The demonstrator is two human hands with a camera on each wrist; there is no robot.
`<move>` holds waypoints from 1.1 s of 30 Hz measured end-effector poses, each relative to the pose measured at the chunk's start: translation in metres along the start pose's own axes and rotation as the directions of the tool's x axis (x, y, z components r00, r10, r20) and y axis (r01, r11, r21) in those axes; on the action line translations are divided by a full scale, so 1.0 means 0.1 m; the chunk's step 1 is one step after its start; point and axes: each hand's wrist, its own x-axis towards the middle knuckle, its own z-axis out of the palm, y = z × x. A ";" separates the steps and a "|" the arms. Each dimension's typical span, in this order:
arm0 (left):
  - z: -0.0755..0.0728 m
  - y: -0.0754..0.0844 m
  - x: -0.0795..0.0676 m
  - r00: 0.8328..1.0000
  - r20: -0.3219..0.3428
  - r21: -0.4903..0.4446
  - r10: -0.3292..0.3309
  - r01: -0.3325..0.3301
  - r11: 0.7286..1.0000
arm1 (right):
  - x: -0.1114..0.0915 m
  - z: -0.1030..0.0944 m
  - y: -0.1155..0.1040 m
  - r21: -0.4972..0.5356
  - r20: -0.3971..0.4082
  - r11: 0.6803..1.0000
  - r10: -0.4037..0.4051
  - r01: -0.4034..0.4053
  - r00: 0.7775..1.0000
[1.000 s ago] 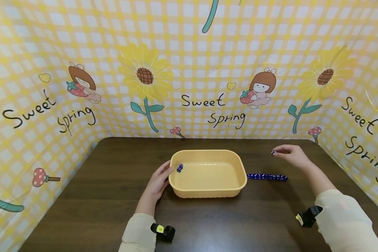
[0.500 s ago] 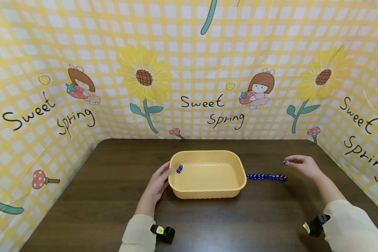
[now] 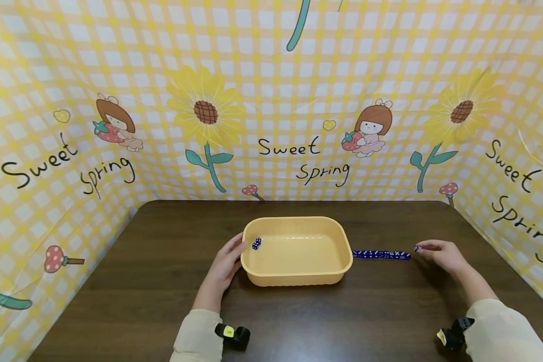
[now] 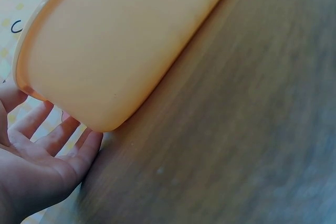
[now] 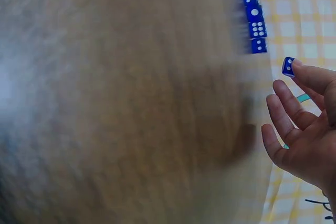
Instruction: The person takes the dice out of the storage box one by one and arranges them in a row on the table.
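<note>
A yellow plastic basin (image 3: 298, 279) stands on the table, with a few dark blue dice (image 3: 256, 244) inside at its left end. My left hand (image 3: 226, 261) holds that end, thumb at the rim and fingers against the outer wall, as the left wrist view shows. My right hand (image 3: 443, 255) pinches one blue die (image 5: 288, 67) with white dots between thumb and forefinger, the other fingers spread. This die is just right of the free end of a straight row of blue dice (image 3: 382, 255), with a small gap between.
The dice row reaches left to the basin's right side. A dark wooden table (image 3: 298, 322) lies under everything. Yellow checked cloth (image 3: 289, 100) walls it at the back and sides. A black wrist camera (image 3: 233, 336) sits on the left sleeve, another (image 3: 455, 334) on the right.
My right hand has moved right and down with the die, from behind the row to the row's right end. My left hand and the basin have stayed in place.
</note>
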 end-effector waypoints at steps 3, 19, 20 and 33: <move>0.00 0.00 0.00 1.000 0.004 0.000 0.004 -0.004 1.000 | -0.01 0.02 0.04 0.030 0.004 0.999 0.011 -0.011 1.000; 0.03 0.04 0.04 0.994 -0.046 -0.017 -0.098 0.097 0.995 | 0.01 0.10 0.09 0.015 0.044 1.000 0.008 -0.009 0.999; 0.02 0.04 0.05 0.994 -0.045 -0.017 -0.096 0.095 0.995 | 0.01 0.11 0.09 0.014 0.044 1.000 0.010 -0.010 0.999; 0.03 0.04 0.04 0.994 -0.054 -0.023 -0.098 0.096 0.995 | 0.03 0.14 0.08 0.021 0.061 1.000 0.002 -0.003 0.998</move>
